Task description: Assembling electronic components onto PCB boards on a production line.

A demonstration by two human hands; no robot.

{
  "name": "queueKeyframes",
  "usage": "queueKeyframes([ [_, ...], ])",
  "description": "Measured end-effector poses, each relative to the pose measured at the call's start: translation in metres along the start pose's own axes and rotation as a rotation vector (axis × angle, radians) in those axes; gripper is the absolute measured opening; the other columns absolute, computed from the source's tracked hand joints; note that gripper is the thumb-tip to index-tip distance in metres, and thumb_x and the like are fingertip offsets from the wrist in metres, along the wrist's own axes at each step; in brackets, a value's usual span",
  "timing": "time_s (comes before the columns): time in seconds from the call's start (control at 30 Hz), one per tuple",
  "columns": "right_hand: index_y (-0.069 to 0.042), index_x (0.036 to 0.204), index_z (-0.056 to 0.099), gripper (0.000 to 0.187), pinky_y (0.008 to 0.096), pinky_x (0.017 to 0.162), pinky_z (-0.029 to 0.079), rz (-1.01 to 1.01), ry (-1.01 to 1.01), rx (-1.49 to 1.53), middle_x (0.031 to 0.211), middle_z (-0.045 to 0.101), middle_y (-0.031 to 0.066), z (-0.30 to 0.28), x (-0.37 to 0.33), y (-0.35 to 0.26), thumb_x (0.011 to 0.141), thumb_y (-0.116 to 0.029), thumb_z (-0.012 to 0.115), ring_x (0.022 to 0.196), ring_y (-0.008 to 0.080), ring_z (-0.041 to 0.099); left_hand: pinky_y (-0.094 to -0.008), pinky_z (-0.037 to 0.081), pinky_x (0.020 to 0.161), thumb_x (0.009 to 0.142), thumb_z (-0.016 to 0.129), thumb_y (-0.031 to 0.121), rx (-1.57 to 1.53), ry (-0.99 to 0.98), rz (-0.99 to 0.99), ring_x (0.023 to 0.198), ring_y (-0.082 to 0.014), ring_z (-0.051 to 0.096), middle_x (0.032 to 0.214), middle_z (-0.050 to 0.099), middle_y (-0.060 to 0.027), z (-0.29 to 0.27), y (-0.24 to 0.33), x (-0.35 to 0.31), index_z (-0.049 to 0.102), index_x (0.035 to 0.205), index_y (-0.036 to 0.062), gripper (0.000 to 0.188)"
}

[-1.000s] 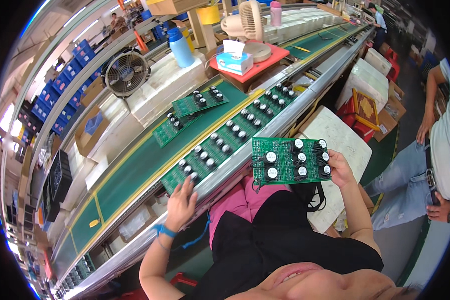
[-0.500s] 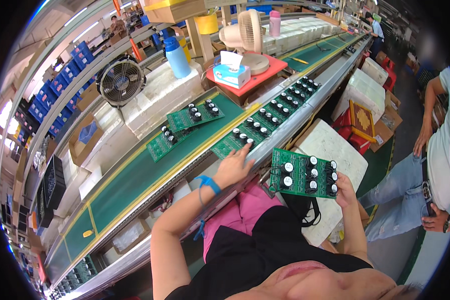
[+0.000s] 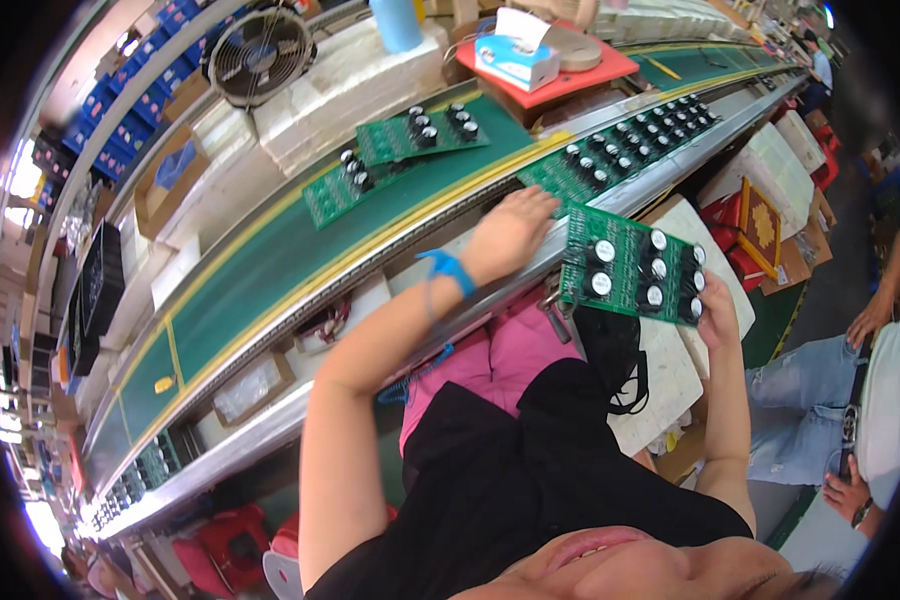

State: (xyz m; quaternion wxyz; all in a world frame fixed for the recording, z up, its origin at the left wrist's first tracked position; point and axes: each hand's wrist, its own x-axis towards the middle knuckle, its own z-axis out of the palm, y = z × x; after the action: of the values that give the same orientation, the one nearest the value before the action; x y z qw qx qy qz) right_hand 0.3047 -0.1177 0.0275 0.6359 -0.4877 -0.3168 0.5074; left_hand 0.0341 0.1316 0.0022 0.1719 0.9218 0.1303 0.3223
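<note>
A green circuit board (image 3: 630,268) with several black, white-topped round components is held at its right edge by my right hand (image 3: 718,312), fingers closed on it. My left hand (image 3: 513,235), with a blue wrist strap, lies over the front rail of the conveyor. Its fingers are stretched out beside the held board's upper left corner; whether they touch it I cannot tell. Just beyond those fingertips, a row of similar boards (image 3: 610,150) stands along the rail. Two more boards (image 3: 425,135) lie on the green belt, one partly overlapping the other.
The green conveyor belt (image 3: 240,290) runs from lower left to upper right. Behind it are a floor fan (image 3: 260,58), a blue bottle (image 3: 397,25) and a tissue box (image 3: 517,62) on a red board. Another person (image 3: 820,400) stands at the right.
The view has shifted, so the belt and boards sit higher and further right. My left fingers have come off the components of the nearest row board. The right hand still holds its board.
</note>
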Motion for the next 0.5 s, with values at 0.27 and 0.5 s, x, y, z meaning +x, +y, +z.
queueKeyframes([
  [0.27, 0.006, 0.120, 0.050, 0.036, 0.0307, 0.089, 0.047, 0.293, -0.367, -0.074, 0.113, 0.060, 0.0096, 0.095, 0.112, 0.026, 0.088, -0.010, 0.055, 0.101, 0.0163, 0.058, -0.0329, 0.046, 0.090, 0.097, 0.039, 0.045, -1.370, 0.246, -1.148, 0.099, -0.0224, 0.060, 0.114, 0.058, -0.0189, -0.133, 0.052, -0.120, 0.044, 0.127, -0.0055, 0.059],
  [0.5, -0.006, 0.083, 0.056, 0.017, 0.0192, 0.046, 0.040, 0.470, -0.495, -0.400, 0.065, 0.052, -0.0027, 0.178, 0.177, 0.056, 0.090, -0.022, 0.058, 0.050, 0.0067, 0.049, -0.0320, 0.044, 0.091, 0.095, 0.048, 0.038, -1.282, 0.391, -1.343, 0.102, -0.0204, 0.056, 0.119, 0.055, -0.0185, -0.145, 0.038, -0.166, 0.049, 0.117, -0.0025, 0.046],
])
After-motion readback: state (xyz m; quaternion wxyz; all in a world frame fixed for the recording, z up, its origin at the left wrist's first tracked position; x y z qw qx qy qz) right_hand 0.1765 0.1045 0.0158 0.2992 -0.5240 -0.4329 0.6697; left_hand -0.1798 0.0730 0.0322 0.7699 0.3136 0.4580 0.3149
